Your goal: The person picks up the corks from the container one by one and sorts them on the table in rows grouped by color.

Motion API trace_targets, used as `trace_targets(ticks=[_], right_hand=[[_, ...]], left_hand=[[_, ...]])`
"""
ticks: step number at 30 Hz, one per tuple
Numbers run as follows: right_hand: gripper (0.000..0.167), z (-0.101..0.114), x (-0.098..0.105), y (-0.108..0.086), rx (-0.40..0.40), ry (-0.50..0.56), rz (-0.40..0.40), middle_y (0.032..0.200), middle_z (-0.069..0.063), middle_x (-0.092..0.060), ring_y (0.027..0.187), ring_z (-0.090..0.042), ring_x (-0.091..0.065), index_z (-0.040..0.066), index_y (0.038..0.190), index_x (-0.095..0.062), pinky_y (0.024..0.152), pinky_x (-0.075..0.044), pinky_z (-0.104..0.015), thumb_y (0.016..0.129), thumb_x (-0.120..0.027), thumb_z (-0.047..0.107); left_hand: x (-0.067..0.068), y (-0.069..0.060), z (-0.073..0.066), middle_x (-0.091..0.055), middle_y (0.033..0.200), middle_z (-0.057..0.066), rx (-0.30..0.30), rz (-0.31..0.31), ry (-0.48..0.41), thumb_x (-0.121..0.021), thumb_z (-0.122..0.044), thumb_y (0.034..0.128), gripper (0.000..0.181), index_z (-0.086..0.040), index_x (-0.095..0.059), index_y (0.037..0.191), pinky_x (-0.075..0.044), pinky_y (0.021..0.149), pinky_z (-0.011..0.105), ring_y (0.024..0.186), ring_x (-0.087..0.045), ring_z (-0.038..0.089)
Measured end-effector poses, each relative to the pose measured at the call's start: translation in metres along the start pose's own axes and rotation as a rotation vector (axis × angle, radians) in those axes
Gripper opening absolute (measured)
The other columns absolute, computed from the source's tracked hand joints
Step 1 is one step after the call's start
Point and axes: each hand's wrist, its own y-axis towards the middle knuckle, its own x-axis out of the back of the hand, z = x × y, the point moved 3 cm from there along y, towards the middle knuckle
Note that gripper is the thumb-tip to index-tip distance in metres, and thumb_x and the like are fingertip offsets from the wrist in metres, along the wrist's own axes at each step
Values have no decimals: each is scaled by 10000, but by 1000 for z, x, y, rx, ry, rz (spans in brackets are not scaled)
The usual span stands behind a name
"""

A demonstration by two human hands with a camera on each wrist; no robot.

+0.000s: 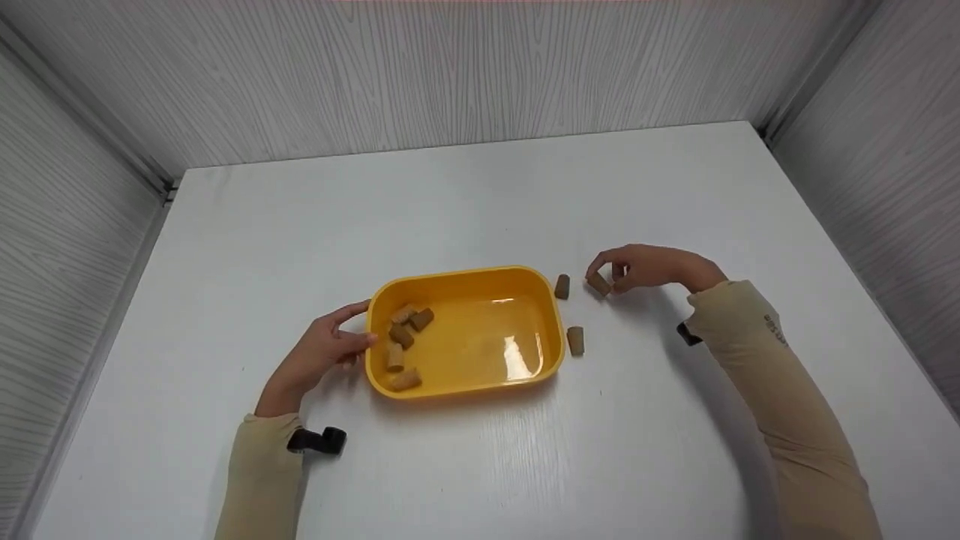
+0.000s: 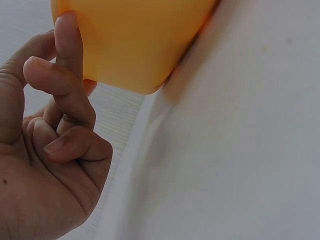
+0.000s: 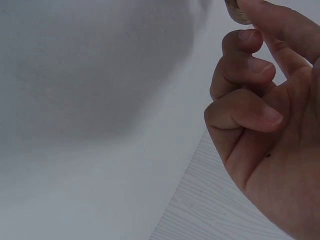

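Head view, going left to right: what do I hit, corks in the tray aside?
Left hand → yellow tray → far loose cork → near loose cork → right hand, pinching one more cork.

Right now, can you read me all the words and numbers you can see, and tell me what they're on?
On the beige fabric right sleeve: small dark print near the cuff, too small and blurred to read.
No other writing can be made out: none on the yellow rectangular plastic tray, the small brown tapered pieces or the white table.
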Motion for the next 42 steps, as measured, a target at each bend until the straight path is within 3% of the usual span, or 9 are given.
trace_targets(ticks=[17, 22, 32, 42], right_hand=[[438, -1, -8, 1, -28, -8, 19, 1087, -115, -599, 991, -246, -521, 225, 1289, -582, 887, -422, -419, 880, -578, 67], [468, 0, -10, -2, -71, 29, 22, 1066, -103, -566, 1005, -242, -498, 255, 1330, -544, 946, -392, -449, 887, -671, 179], [488, -6, -17, 0, -131, 29, -30, 1135, -137, -558, 1036, -281, -507, 131, 1247, -543, 950, -409, -477, 853, -725, 356], [323, -1, -17, 1, -49, 7, -28, 1128, -132, -587, 1017, -272, -529, 144, 1205, -587, 930, -432, -463, 885, -638, 148]], left_hand=[[0, 0, 1, -519, 563, -71, 16, -16, 22, -685, -281, 897, 683, -145, -370, 1488, -418, 566, 226, 551, -460, 111], [0, 0, 1, -523, 568, -72, 28, -13, 23, -676, -279, 904, 682, -151, -358, 1494, -421, 572, 223, 551, -463, 100], [0, 0, 3, -502, 576, -68, 47, -11, 33, -676, -285, 905, 670, -157, -371, 1487, -413, 573, 220, 558, -452, 114], [1, 0, 3, -512, 576, -73, 34, -8, 23, -690, -312, 894, 692, -154, -371, 1487, -414, 565, 216, 557, -457, 107]])
